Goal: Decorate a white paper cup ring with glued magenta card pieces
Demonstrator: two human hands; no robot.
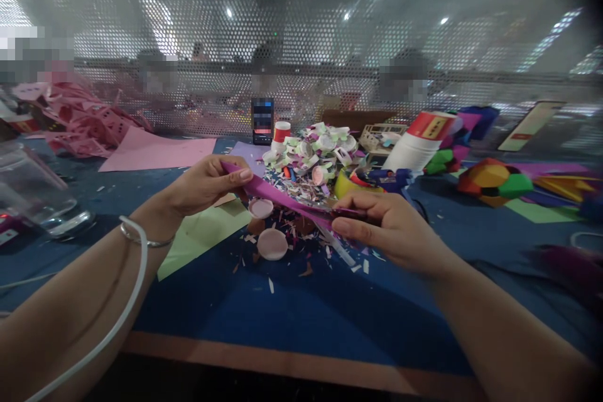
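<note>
Between my two hands stretches a strip of magenta paper [282, 199], held above the table and sagging towards its right end. My left hand [207, 182] pinches its left end between thumb and fingers. At the other end my right hand [381, 220] grips it, thumb below and fingers on top. Under the paper lie pale round discs [272, 244], a clear ruler [336, 244] and many paper scraps. A green sheet [202, 235] lies below my left hand. Behind the strip rises a heap of small white and green paper pieces [325, 147].
A blue glue gun [396, 179] and yellow tape roll [351, 186] sit beyond my right hand. Stacked paper cups [419, 141] lean behind them, near a colourful paper ball [494, 181]. A phone [262, 120] stands at the back. Left are pink paper [160, 149] and a clear container [35, 188].
</note>
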